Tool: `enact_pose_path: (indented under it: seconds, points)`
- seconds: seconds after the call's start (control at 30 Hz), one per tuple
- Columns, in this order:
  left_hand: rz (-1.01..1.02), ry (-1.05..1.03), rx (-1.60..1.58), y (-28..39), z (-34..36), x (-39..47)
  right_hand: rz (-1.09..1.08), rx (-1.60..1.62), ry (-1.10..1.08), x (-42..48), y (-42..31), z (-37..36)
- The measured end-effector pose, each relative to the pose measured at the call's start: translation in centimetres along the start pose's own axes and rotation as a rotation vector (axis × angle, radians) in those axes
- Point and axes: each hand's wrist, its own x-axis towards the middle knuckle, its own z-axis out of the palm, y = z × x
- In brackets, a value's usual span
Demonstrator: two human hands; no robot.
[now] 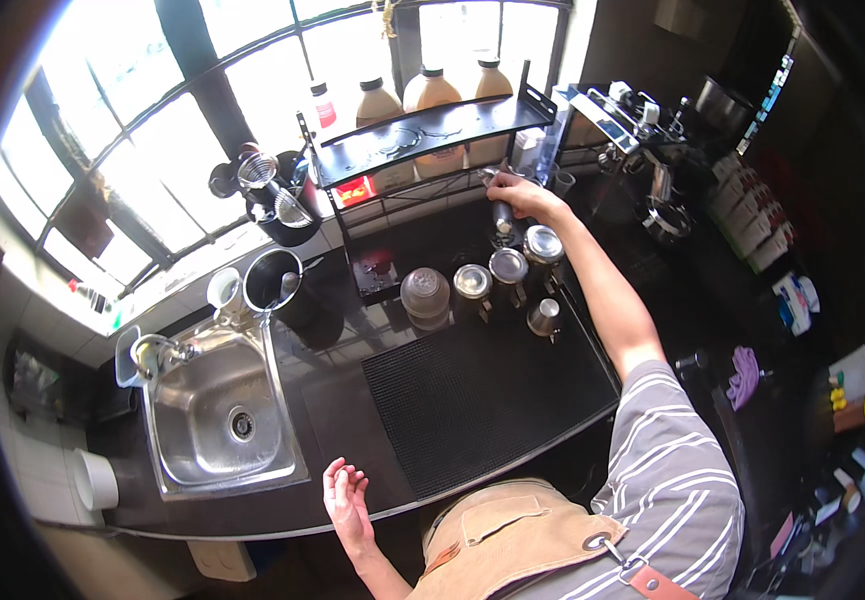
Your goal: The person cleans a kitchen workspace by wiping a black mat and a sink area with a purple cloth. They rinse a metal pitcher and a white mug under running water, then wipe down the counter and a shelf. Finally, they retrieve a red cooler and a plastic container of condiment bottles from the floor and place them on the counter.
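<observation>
My right hand reaches to the back of the counter, by the black metal rack. Its fingers close around a dark-handled metal utensil whose far end is partly hidden, so its exact kind is unclear. Just in front of that hand stand several metal pitchers and a smaller steel cup. To their left is a clear shaker-like container. My left hand hovers at the counter's front edge, fingers loosely curled, with nothing seen in it. A black ribbed mat lies between the two hands.
A steel sink with a faucet is on the left. Behind it stands a black bin. A utensil holder with strainers stands beside the rack. Large bottles line the window. An espresso machine occupies the right rear.
</observation>
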Motion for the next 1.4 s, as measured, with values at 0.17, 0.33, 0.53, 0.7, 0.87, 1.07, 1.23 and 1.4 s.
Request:
enact_pose_path:
  seconds: [0.17, 0.33, 0.53, 0.7, 0.87, 1.07, 1.23, 1.4]
  points:
    - [-0.087, -0.148, 0.036, 0.4, -0.6, 3.3, -0.234, 0.093, -0.182, -14.0, 0.2, 2.7]
    - [-0.179, -0.323, 0.090, 0.8, 0.7, 6.1, -0.068, -0.227, -0.171, -24.9, 3.8, 8.5]
    - [-0.223, -0.512, 0.167, 1.1, 2.8, 8.2, -0.015, -0.509, -0.064, -27.8, 9.5, 13.7]
    - [-0.228, -0.553, 0.188, 0.6, 4.3, 7.8, -0.145, -0.572, 0.082, -28.9, 12.1, 14.8]
    - [-0.211, -0.476, 0.246, -1.4, 3.6, 6.5, -0.178, -0.471, 0.177, -32.2, 8.9, 12.2]
    - [-0.205, -0.550, 0.336, -3.4, 4.3, 5.9, -0.126, -0.418, 0.944, -41.5, 8.9, -0.2]
    - [-0.172, -0.568, 0.399, -3.7, 8.3, 6.5, 0.205, -0.789, 1.358, -48.4, 26.7, -15.1]
    - [-0.095, -0.436, 0.394, -2.3, 12.5, 4.4, 0.562, -0.702, 1.224, -49.9, 38.4, -17.6]
